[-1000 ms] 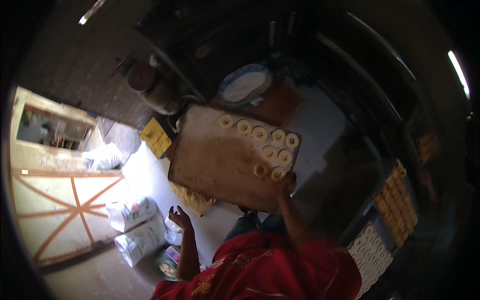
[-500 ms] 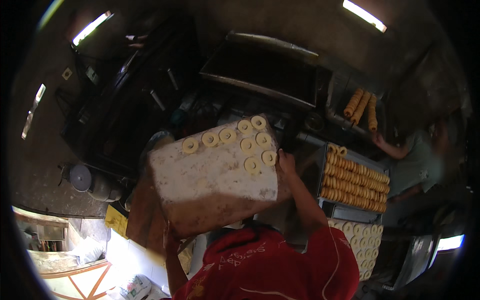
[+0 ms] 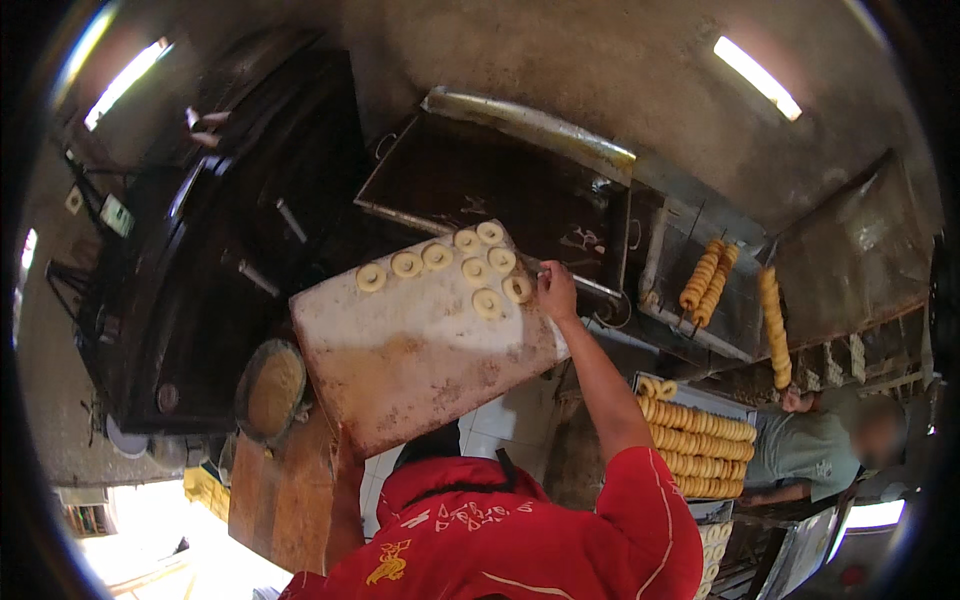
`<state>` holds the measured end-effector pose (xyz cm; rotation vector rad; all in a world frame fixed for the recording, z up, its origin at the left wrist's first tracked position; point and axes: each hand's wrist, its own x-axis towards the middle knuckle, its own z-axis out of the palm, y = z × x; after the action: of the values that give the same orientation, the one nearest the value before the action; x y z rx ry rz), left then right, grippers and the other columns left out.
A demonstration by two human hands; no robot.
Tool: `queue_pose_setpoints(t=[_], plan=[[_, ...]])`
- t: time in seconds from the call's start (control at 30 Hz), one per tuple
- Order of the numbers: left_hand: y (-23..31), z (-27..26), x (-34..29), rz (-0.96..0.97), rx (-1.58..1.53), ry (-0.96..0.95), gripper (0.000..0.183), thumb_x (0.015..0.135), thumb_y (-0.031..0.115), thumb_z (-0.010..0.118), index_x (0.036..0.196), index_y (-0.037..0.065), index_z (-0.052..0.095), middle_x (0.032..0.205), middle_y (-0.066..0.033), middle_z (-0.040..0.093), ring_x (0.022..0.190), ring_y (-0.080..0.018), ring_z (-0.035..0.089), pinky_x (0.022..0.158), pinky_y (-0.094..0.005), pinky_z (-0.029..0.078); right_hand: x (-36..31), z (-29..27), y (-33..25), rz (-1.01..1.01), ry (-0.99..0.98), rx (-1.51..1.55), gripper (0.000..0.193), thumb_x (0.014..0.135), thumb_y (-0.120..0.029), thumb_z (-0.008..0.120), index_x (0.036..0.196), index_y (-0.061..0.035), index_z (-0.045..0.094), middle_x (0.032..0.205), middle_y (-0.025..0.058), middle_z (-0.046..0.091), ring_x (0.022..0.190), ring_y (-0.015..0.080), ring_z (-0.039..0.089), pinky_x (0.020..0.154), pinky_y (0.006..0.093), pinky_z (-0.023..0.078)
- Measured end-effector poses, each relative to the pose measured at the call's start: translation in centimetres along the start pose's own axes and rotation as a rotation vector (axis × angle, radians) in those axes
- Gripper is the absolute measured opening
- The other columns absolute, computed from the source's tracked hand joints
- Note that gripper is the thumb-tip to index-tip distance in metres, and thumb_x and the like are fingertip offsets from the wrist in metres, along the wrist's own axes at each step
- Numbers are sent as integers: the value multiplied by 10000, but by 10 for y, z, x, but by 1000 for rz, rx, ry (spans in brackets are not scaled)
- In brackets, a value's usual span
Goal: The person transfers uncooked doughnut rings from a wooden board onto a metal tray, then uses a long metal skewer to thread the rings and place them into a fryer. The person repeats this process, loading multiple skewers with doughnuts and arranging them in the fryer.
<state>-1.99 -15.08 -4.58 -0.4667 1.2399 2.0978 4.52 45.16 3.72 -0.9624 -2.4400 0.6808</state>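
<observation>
A floured, worn board [image 3: 420, 350] is held out tilted in front of me. Several pale raw dough rings [image 3: 437, 257] lie along its far edge and far right corner. My right hand [image 3: 557, 292] is closed on the board's right edge, beside the rings. At the near left corner, my left hand [image 3: 346, 447] grips the board; its fingers are mostly hidden in shadow. Just beyond the far edge stands a wide metal vat [image 3: 500, 170] of dark liquid, with a few pale pieces in it.
A metal tray [image 3: 655, 265] with skewered browned rings [image 3: 710, 280] stands right of the vat. Nearby, a co-worker [image 3: 830, 440] holds another loaded skewer [image 3: 773, 325]. Rows of browned rings [image 3: 700, 440] fill a rack. Left are a floury basin [image 3: 275, 390] and a wooden table [image 3: 285, 490].
The board has come closer to the vat, with both my hands still on it. The co-worker's skewer of rings has moved out of the tray to the right.
</observation>
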Motion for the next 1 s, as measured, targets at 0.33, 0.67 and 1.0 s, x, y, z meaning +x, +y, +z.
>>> queue_pose_setpoints(t=[0.33, 0.67, 1.0], plan=[[68, 67, 86, -16, 209, -48, 698, 1024, 518, 656, 1519, 54, 491, 1462, -104, 603, 1336, -273, 588, 1091, -459, 508, 216, 93, -5, -571, -374, -215, 611, 833, -111, 748, 1400, -68, 523, 1414, 211, 559, 1367, 413, 495, 1168, 475, 419], [81, 126, 56, -31, 281, 221, 530, 1039, 424, 677, 1367, 18, 588, 1197, -75, 695, 1008, -162, 706, 766, -353, 600, 295, 103, 10, -718, -480, -553, 425, 877, -162, 695, 1295, -93, 656, 1211, 167, 696, 1234, 382, 588, 1221, 583, 326], [40, 147, 74, 38, 226, 296, 531, 1039, 426, 679, 1332, -10, 606, 1137, -70, 707, 936, -158, 696, 752, -320, 576, 268, 159, -28, -748, -512, -247, 654, 750, -242, 839, 1355, -110, 627, 1318, 214, 652, 1344, 420, 509, 1171, 526, 391]])
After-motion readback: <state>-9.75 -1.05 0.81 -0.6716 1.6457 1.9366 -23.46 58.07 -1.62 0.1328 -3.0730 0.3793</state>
